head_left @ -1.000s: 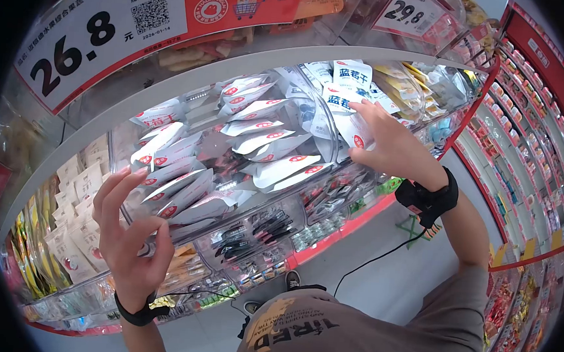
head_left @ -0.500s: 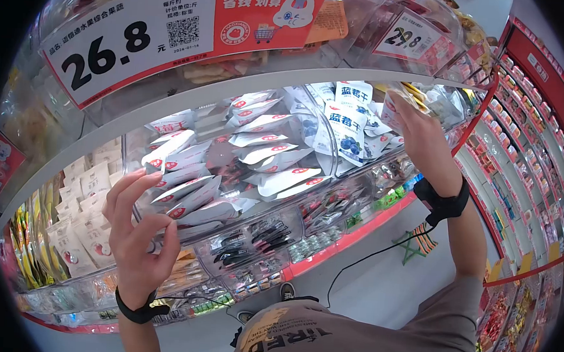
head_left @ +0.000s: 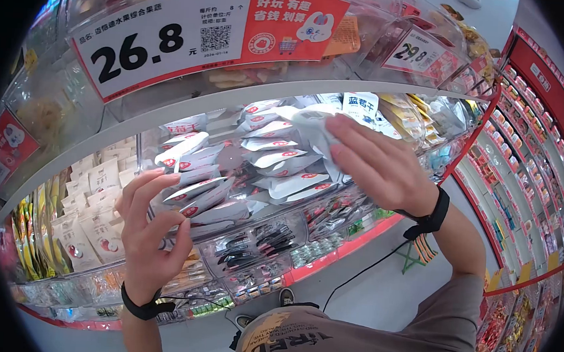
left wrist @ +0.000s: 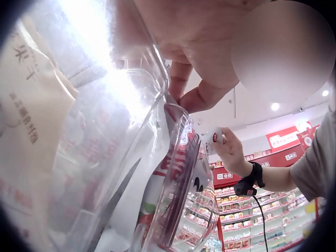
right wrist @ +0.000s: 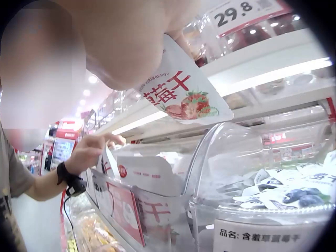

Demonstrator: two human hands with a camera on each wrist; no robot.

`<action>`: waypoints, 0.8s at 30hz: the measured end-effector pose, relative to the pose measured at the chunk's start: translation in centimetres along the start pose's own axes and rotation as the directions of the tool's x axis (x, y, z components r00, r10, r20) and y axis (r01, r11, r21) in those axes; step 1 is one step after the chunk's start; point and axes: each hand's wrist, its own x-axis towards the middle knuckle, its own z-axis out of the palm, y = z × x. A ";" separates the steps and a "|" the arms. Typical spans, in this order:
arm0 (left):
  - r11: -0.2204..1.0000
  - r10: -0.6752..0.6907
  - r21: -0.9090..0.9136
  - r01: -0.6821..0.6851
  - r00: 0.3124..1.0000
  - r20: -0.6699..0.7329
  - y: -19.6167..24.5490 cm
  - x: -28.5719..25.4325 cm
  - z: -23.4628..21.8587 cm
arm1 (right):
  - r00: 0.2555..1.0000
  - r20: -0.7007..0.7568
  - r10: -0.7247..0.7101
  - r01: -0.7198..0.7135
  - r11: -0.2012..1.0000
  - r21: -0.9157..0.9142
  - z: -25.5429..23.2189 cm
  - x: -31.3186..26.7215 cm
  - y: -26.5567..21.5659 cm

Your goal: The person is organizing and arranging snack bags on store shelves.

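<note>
My right hand point(head_left: 385, 172) grips a white pouch of dried strawberries point(right wrist: 186, 97), printed with red characters and strawberries. In the head view that pouch point(head_left: 317, 130) is raised over the divider between the white pouches and the blueberry pouches point(head_left: 360, 105). My left hand point(head_left: 156, 233) stays at the left side of the strawberry bin, thumb and fingers pinching the top of a white pouch point(right wrist: 108, 161). Several white pouches with red logos point(head_left: 283, 160) lean in rows between the hands. In the left wrist view, the clear bin wall point(left wrist: 160, 79) partly covers the left fingers.
Cream packets point(head_left: 88, 232) and yellow packets point(head_left: 36, 238) stand at the left. Yellow pouches point(head_left: 405, 112) fill a bin at the right. A white shelf edge point(head_left: 235, 97) with a large price sign point(head_left: 154, 45) hangs above. Lower bins hold black packets point(head_left: 275, 237).
My right hand first reached over the blueberry pouches, drew right with a white pouch, then swung left with it over the strawberry side. My left hand kept its place among the white pouches.
</note>
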 end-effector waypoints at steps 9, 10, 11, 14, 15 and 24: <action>0.999 0.010 -0.048 -0.010 1.000 -0.006 -0.2 0.2 -0.1 | 0.972 0.106 -0.211 0.228 0.953 -0.197 8.6 6.0 0.4; 0.999 0.006 -0.053 -0.007 1.000 -0.010 -0.1 0.1 -0.1 | 0.964 0.174 -0.201 0.236 0.948 -0.213 9.3 6.0 1.2; 0.998 0.006 -0.060 -0.007 1.000 -0.011 -0.2 0.1 -0.1 | 0.952 0.239 -0.191 0.247 0.942 -0.229 10.0 5.8 2.0; 0.997 0.012 -0.070 -0.012 1.000 -0.008 -0.5 0.0 -0.3 | 0.929 0.325 -0.177 0.317 0.834 -0.452 10.2 5.9 3.7; 0.997 0.012 -0.072 -0.013 1.000 -0.009 -0.5 0.1 -0.2 | 0.930 0.262 -0.258 0.366 0.720 -0.589 10.3 6.3 4.5; 0.998 0.022 -0.058 -0.025 0.998 -0.050 -0.4 0.0 0.1 | 0.843 0.522 0.126 0.478 0.265 -0.837 15.6 4.6 8.4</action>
